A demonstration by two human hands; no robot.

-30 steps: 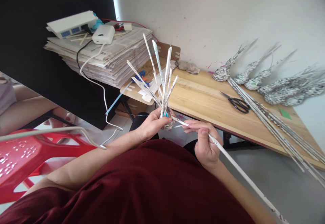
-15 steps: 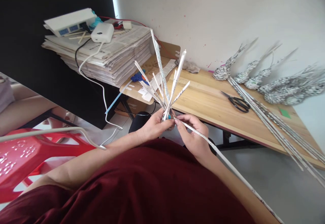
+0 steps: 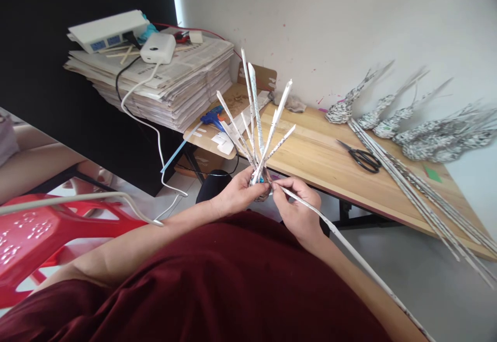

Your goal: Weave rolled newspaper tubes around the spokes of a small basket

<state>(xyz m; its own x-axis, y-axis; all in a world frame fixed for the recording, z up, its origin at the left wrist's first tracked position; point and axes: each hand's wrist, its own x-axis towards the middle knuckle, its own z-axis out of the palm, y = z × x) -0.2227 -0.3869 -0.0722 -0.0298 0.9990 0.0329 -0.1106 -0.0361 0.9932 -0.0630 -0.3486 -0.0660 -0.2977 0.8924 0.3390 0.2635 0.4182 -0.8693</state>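
My left hand [image 3: 244,191] is closed around the base of a small woven newspaper piece [image 3: 262,196]. Several rolled paper sticks [image 3: 259,124] fan upward out of it, and a bit of blue shows among them. Close by on the right, my right hand [image 3: 297,202] pinches a long rolled paper strip [image 3: 341,236] near the woven base. The strip runs back over my right forearm to the lower right. My fingers and palm hide most of the woven body.
On the wooden table [image 3: 310,148] lie black scissors [image 3: 363,158], long paper sticks [image 3: 419,187] and several woven newspaper pieces [image 3: 339,110]. A newspaper stack [image 3: 194,80] bears a white device [image 3: 157,48]. A blue glue gun [image 3: 213,119] rests on cardboard. A red stool [image 3: 34,228] and another person's legs [image 3: 42,158] are at left.
The woven piece has turned slightly and its upright sticks have shifted to the right. My right hand has moved a little to the right, still pinching the strip.
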